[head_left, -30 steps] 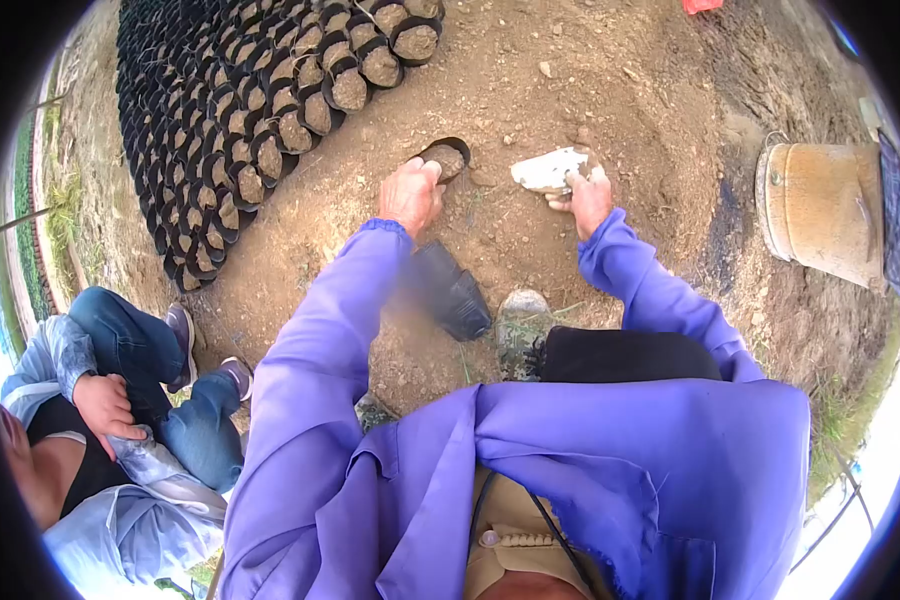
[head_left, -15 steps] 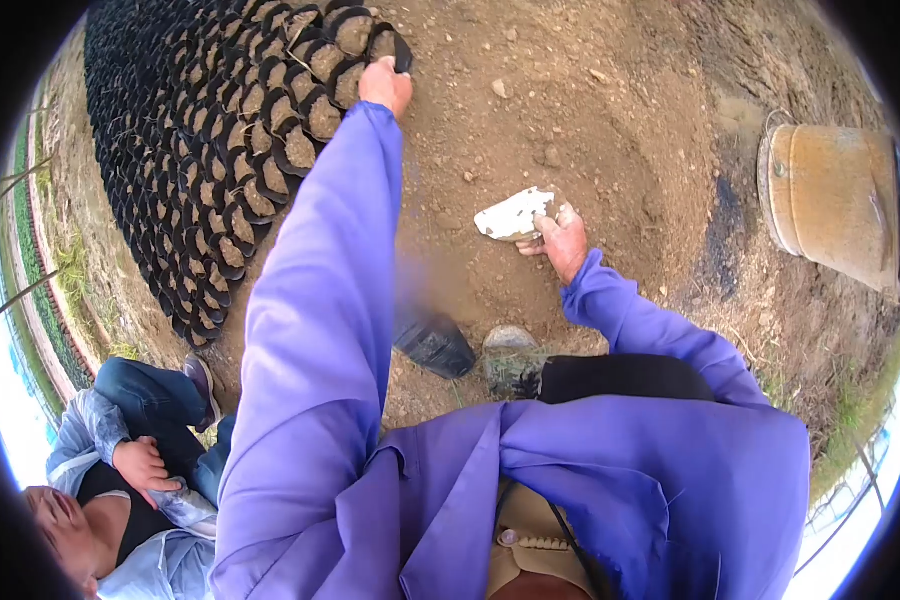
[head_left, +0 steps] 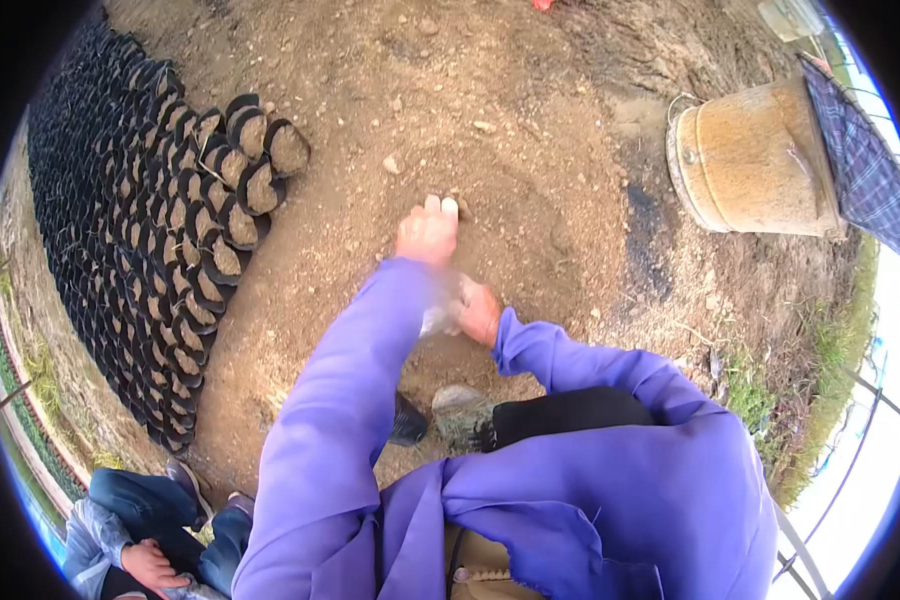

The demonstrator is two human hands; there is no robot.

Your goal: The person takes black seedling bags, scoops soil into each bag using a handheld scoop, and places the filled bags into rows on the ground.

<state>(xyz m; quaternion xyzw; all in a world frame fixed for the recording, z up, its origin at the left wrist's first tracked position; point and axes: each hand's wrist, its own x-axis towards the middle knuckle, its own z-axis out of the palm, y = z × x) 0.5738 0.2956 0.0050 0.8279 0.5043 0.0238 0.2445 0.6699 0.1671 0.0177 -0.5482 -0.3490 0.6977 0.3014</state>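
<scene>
My left hand (head_left: 428,232) is over the loose soil (head_left: 520,235) with its fingers curled closed. Whatever those fingers may hold is hidden. Just below it, my right hand (head_left: 478,312) grips a white plastic scoop (head_left: 437,322), blurred and partly covered by my left sleeve. To the left stand many black nursery bags (head_left: 260,188) filled with soil, packed in a wide block. The last filled ones at the block's near edge are apart from both hands.
A dirt-stained bucket (head_left: 750,160) lies on the right, with a plaid cloth (head_left: 860,150) at its far end. A seated person (head_left: 150,560) is at the lower left. My shoe (head_left: 460,405) rests on the soil below my hands.
My left hand has left a soil-filled black bag at the block's edge and come back to the soil by my right hand. The scoop has moved nearer to me. The view has shifted.
</scene>
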